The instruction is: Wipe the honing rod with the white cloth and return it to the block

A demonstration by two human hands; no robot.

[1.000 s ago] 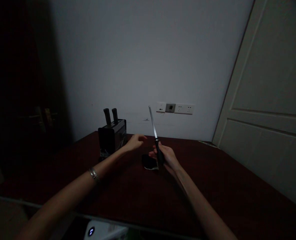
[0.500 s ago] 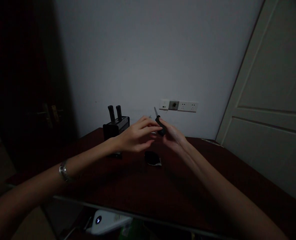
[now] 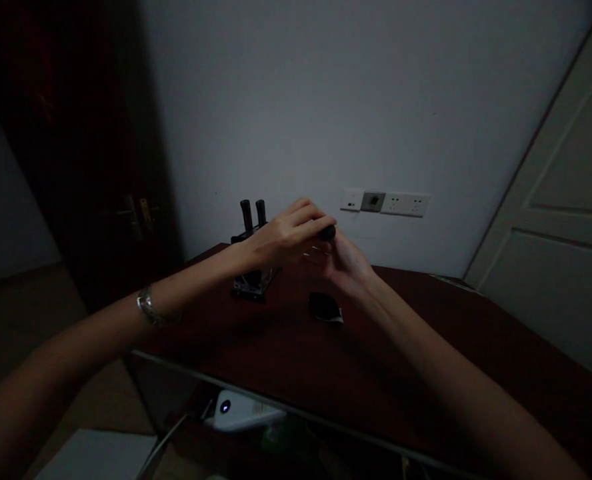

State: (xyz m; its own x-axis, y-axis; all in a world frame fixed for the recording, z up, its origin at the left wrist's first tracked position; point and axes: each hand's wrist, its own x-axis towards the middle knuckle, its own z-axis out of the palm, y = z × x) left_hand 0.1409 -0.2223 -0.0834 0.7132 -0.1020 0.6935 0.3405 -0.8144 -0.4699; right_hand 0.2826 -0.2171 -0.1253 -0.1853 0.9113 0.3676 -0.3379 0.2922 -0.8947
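Above the surface [image 3: 276, 343], a black handle [image 3: 327, 233] is seen nearly end-on, long axis apparently pointed away, clasped under the left hand [image 3: 283, 239]; whether the right hand's [image 3: 350, 265] grip is closed cannot be told. Leftward, the knife block [image 3: 249, 283] is flanked by the left arm.

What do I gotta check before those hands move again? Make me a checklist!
1. Black handle is up at the left hand and right hand: ok.
2. Which hand is gripping it: cannot tell, fingers overlap.
3. Where the tool's other end points: cannot tell, it's hidden.
4. Knife block stands upright on the table: ok.
5. Nothing lying below the hands: not ok, a flat black item is there.
6. Good light: not ok, the room looks dim.
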